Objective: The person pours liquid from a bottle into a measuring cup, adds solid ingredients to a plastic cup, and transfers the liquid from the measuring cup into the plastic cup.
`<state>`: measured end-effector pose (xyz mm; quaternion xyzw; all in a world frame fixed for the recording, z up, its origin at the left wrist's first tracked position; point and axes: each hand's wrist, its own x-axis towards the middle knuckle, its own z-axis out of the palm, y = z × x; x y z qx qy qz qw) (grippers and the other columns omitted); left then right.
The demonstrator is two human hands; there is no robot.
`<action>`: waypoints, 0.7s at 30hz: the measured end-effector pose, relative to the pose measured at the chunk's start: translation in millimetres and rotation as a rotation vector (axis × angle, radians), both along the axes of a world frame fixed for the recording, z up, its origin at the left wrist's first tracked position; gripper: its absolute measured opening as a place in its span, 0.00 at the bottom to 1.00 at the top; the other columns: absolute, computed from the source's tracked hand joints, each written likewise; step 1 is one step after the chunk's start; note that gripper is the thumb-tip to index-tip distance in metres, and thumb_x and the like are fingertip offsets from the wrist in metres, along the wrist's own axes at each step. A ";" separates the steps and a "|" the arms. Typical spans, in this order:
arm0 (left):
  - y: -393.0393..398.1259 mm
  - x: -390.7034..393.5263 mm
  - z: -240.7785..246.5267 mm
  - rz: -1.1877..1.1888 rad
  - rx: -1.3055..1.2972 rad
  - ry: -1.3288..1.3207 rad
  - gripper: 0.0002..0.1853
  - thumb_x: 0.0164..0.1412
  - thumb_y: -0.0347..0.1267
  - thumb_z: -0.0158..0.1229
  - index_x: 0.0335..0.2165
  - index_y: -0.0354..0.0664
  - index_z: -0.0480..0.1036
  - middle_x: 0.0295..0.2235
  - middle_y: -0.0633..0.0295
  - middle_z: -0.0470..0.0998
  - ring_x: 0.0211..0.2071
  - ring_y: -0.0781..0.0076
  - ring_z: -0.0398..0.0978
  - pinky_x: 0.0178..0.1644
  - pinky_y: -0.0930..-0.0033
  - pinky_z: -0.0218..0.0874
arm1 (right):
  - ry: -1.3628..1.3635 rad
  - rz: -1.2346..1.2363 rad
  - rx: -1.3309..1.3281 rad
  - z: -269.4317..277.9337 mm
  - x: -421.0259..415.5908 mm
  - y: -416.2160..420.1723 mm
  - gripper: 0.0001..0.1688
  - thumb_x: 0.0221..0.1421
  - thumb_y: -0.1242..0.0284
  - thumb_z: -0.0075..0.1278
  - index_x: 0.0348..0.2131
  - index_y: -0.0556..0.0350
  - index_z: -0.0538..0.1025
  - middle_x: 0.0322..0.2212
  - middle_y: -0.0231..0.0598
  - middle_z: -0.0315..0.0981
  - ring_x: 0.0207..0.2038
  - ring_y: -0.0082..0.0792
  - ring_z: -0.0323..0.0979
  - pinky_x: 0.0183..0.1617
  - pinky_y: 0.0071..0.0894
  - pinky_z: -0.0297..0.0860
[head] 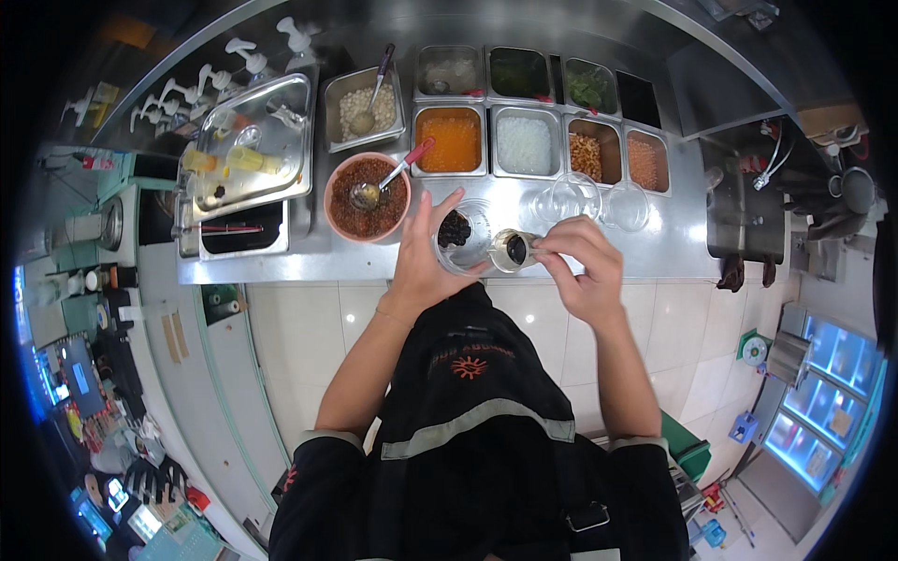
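Observation:
My left hand (421, 263) is around a clear plastic cup (479, 228), tilted over the steel counter (309, 263). Dark, glossy pieces (454, 228) lie inside that cup. In my right hand (584, 266), between thumb and fingers, is a small clear measuring cup (501, 250) by its handle. It holds some dark contents and its rim is close to the larger cup; whether they touch I cannot tell. Left of my left hand stands a pink bowl (331, 214) of brown pearls with a red-handled ladle (403, 165) in it.
Steel pans with orange pearls (450, 140), white jelly (524, 144) and nuts (586, 156) stand behind my hands. Clear empty cups (626, 207) are at the right. A steel tray (305, 151) with small cups lies left, near several pump bottles (245, 57). A sink (745, 210) is far right.

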<state>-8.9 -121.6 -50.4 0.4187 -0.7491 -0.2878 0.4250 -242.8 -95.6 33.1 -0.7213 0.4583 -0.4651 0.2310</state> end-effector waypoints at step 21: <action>30.6 -7.6 142.4 0.118 -0.632 0.033 0.64 0.49 0.32 0.69 0.69 0.40 0.29 0.56 0.43 0.72 0.52 0.43 0.74 0.54 0.46 0.62 | 0.668 0.397 -0.619 173.7 19.3 4.4 0.22 0.25 0.74 0.55 0.29 0.64 0.77 0.27 0.37 0.70 0.29 0.36 0.69 0.28 0.31 0.69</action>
